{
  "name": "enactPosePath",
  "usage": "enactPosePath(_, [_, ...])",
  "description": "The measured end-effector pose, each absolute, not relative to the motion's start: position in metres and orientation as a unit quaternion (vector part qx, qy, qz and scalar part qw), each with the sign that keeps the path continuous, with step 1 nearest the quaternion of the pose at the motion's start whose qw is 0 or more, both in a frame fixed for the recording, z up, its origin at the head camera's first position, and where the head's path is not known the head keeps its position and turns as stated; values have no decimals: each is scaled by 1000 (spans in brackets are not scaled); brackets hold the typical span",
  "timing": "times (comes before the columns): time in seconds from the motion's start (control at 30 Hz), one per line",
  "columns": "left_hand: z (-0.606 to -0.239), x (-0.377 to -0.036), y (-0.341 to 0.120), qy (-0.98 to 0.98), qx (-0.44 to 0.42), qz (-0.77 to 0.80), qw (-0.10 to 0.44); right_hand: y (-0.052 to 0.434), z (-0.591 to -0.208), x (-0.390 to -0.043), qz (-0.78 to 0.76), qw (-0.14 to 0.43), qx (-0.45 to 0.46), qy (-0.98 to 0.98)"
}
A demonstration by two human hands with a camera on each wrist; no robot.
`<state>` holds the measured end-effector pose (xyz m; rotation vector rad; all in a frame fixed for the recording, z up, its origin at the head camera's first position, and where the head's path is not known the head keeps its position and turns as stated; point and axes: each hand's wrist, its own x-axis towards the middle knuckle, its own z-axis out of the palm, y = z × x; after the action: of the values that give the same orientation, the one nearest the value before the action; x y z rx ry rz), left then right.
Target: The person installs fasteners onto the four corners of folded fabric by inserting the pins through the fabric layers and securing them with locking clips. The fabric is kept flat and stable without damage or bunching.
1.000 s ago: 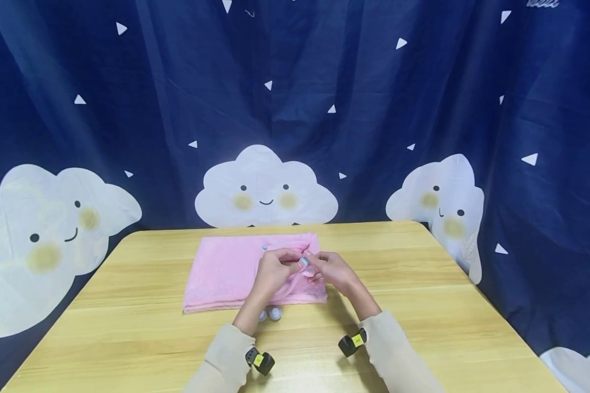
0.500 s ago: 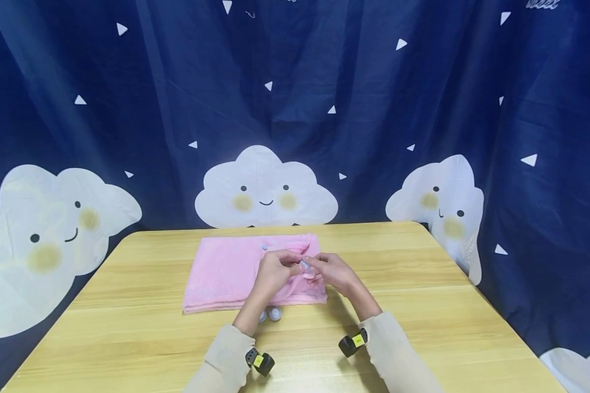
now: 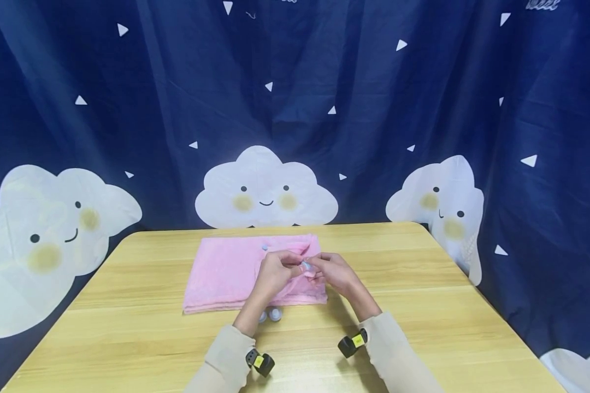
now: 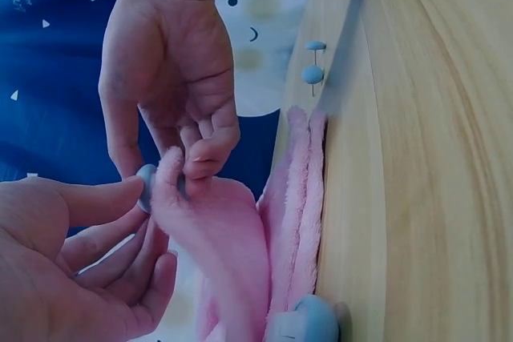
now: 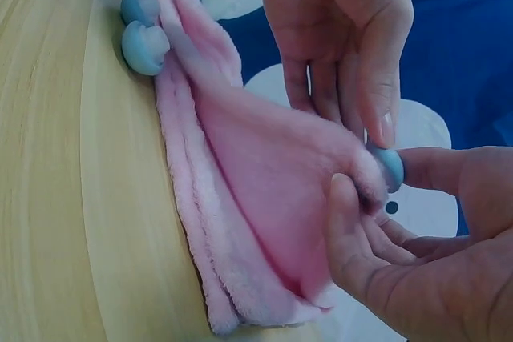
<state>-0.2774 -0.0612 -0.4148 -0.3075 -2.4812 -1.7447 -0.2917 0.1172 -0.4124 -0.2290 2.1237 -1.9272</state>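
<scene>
Pink towel (image 3: 248,271) lies folded on the wooden table (image 3: 128,327), one corner lifted at about 3 o'clock. Left hand (image 3: 274,270) and right hand (image 3: 332,272) both pinch a small blue clip (image 3: 305,265), possibly a peg, onto that corner. Two more blue clips (image 3: 270,315) sit at 6 o'clock, touching the towel's edge.

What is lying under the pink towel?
Under the pink towel only the wooden table shows. Two blue buttons lie beside its near edge. Anything between its folds is hidden.
</scene>
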Motion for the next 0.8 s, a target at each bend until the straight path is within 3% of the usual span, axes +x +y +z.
enactPosePath(0.23, [-415,-275,-61,-841,-89,-533,8,117,-413,-293,-649,108,-50,751])
enactPosePath(0.57, [-419,-277,-62,-877,-89,-469,53,118,-414,-294,-635,133,-61,758])
enactPosePath(0.8, [-421,-280,-68,-862,-53,-503,49,118,-411,-293,-646,116,-43,753])
